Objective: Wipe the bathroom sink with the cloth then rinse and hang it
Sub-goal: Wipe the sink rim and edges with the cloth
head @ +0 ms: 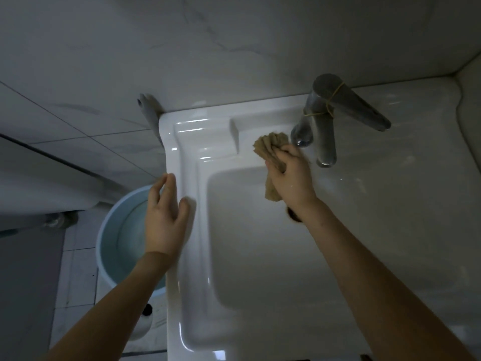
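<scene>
A white ceramic sink [187, 178] fills the middle of the head view. My right hand [292, 175] is shut on a bunched tan cloth [270, 149], pressing it on the sink's back ledge just left of the metal faucet [324, 121]. Part of the cloth hangs below my palm over the basin. My left hand [164, 217] is open with fingers together, hovering at the sink's left rim, holding nothing. The drain [292, 216] peeks out dark under my right wrist.
A light-blue bucket [114, 235] stands on the tiled floor left of the sink, under my left hand. A yellow rubber band wraps the faucet handle. The tiled wall rises behind. A pipe fitting [148, 108] pokes out at the sink's back-left corner.
</scene>
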Demonstrator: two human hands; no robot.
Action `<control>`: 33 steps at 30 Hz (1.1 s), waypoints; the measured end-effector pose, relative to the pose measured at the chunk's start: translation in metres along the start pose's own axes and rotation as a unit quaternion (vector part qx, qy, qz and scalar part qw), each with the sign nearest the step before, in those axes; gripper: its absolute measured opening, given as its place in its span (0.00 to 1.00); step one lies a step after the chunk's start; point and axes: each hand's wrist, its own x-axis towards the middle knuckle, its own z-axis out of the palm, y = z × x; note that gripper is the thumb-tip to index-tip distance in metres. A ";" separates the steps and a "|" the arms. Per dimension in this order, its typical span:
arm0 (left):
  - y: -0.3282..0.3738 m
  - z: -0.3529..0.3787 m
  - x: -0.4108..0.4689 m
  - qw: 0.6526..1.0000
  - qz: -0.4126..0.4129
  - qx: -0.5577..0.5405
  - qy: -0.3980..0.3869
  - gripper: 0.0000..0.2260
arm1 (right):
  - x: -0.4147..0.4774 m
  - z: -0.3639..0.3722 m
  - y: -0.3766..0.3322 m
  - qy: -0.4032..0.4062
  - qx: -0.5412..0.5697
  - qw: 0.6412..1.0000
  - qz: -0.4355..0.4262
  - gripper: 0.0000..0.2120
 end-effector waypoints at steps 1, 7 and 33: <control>-0.001 0.000 0.000 1.000 0.002 -0.003 -0.001 0.24 | 0.005 -0.002 0.001 -0.015 -0.017 1.000 0.001 0.14; -0.008 0.001 0.002 0.999 0.000 -0.040 0.006 0.24 | 0.005 0.035 -0.019 0.059 -0.044 0.996 0.051 0.12; -0.023 0.006 0.007 0.990 0.014 -0.143 -0.005 0.20 | -0.024 0.118 -0.068 -0.008 0.093 0.996 -0.002 0.08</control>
